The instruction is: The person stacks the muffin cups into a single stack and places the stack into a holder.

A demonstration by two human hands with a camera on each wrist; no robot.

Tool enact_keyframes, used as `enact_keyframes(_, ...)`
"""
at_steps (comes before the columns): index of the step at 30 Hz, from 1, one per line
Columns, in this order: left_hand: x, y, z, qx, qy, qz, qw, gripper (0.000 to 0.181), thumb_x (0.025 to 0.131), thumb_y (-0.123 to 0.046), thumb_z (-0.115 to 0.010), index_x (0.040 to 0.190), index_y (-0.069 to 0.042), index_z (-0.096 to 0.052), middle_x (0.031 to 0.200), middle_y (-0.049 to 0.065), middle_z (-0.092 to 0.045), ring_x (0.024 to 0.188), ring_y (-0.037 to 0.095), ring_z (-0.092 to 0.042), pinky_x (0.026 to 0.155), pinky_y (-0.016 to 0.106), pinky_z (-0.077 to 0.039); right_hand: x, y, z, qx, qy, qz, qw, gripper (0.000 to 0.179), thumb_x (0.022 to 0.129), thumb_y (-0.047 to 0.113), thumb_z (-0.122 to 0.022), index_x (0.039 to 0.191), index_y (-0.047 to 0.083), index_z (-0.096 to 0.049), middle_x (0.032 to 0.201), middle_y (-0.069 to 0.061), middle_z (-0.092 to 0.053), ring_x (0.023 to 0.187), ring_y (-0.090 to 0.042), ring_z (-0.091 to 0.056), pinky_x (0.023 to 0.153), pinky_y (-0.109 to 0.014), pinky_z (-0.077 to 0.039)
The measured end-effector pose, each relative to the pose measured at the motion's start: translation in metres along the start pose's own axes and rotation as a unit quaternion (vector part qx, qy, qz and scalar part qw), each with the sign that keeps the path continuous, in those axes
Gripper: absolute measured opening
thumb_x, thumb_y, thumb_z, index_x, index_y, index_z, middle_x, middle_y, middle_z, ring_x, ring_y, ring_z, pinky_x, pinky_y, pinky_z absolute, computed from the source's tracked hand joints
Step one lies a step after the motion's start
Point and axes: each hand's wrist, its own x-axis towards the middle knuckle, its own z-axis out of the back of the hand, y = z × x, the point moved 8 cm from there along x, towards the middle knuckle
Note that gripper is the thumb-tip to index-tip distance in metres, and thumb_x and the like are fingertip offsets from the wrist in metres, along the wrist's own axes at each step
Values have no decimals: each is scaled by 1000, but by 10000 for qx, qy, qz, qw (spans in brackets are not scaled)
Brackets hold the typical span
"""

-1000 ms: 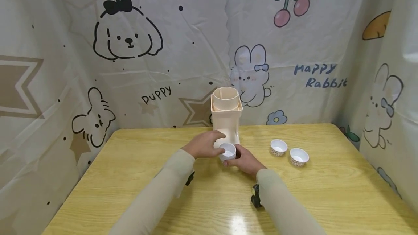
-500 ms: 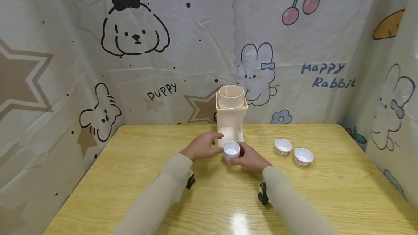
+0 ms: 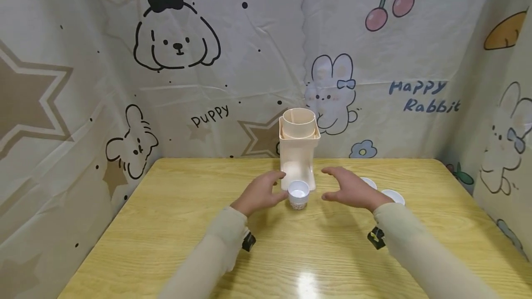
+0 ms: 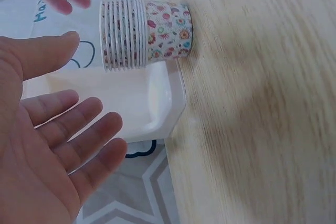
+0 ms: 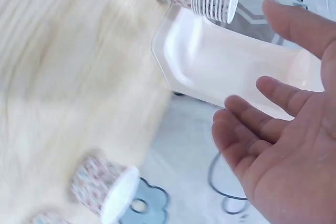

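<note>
A stack of small nested paper baking cups (image 3: 298,201), white inside with a flowery print outside, stands upright on the table. In the left wrist view the paper cups (image 4: 169,31) show several white rims close together. Just left of the stack is my left hand (image 3: 259,193), its fingers extended and spread, apparently holding nothing. To the right, clear of the stack, hovers my right hand (image 3: 353,189), also with fingers extended and nothing in it. Behind the stack rises a cream plastic dispenser (image 3: 297,158) with a round tube (image 3: 299,126) in its square top.
Two single paper cups stand at the right, partly covered by my right hand and wrist: a rear cup (image 3: 369,182) and a front cup (image 3: 395,196). The wooden table (image 3: 174,225) ends at a printed cloth (image 3: 257,68) behind and at both sides.
My right hand has let go of the paper cup stack and moved off to the right, now in front of the two single cups. My left hand stays near the stack. The view has shifted slightly.
</note>
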Motion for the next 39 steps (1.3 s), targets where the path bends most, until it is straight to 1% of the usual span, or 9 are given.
enact_keyframes(4,3,0,-6,-269,-97,57,9996,60,89,-26,-72,140,-1,-52,142,17,-57,121,36,-61,101,48,-51,-12,8,5,-222,-150,249,9993,69,88,29,-73,144,-1,-45,148,-27,-43,136,-47,-43,109,-61,-38)
enact_keyframes(8,8,5,-19,-539,68,264,9982,72,86,-30,-76,145,-3,-46,146,16,-53,127,35,-56,104,49,-48,-22,13,4,-318,-315,460,9979,67,88,29,-73,142,-1,-47,147,-28,-44,133,-47,-46,106,-61,-41)
enact_keyframes(11,12,7,-30,-786,228,343,9961,78,84,-31,-77,148,-3,-42,147,16,-51,129,37,-54,105,51,-47,-30,8,7,-361,-446,491,9971,65,89,28,-73,141,-1,-48,146,-27,-45,132,-47,-47,105,-61,-42)
enact_keyframes(15,17,8,-39,-1008,380,335,9936,81,83,-30,-78,149,-3,-40,147,16,-51,128,37,-55,105,50,-47,-38,-7,18,-354,-571,415,9969,64,89,26,-72,141,-1,-48,146,-27,-45,133,-48,-46,105,-63,-41)
enact_keyframes(19,22,11,-45,-1056,434,340,9929,81,84,-32,-77,149,-2,-39,143,17,-54,121,33,-60,100,46,-50,-41,-31,28,-384,-627,287,9969,62,90,28,-70,141,-1,-48,145,-28,-45,133,-49,-44,105,-64,-39)
enact_keyframes(22,25,12,-48,-1130,410,298,9923,77,85,-30,-77,147,-1,-42,134,16,-60,112,28,-63,95,41,-52,-40,-49,33,-532,-642,117,9964,65,91,32,-70,141,-2,-47,144,-30,-45,131,-51,-44,104,-65,-39)
enact_keyframes(26,26,10,-51,-1361,337,193,9899,65,85,-27,-78,140,-4,-52,120,11,-66,100,19,-62,88,34,-52,-42,-70,39,-777,-624,-125,9949,71,89,32,-72,142,-5,-44,143,-34,-43,129,-54,-44,102,-67,-39)
enact_keyframes(30,26,14,-54,-1521,242,178,9879,55,84,-24,-80,132,-8,-60,114,7,-68,95,13,-60,85,30,-51,-47,-81,46,-882,-594,-295,9939,72,89,31,-72,143,-6,-43,143,-36,-41,129,-56,-41,102,-69,-37)
enact_keyframes(39,25,21,-59,-1819,231,313,9825,56,84,-24,-80,133,-8,-59,118,8,-68,96,14,-60,86,28,-50,-52,-105,50,-719,-458,-557,9948,74,92,31,-68,145,-9,-37,145,-39,-37,130,-58,-37,102,-72,-34)
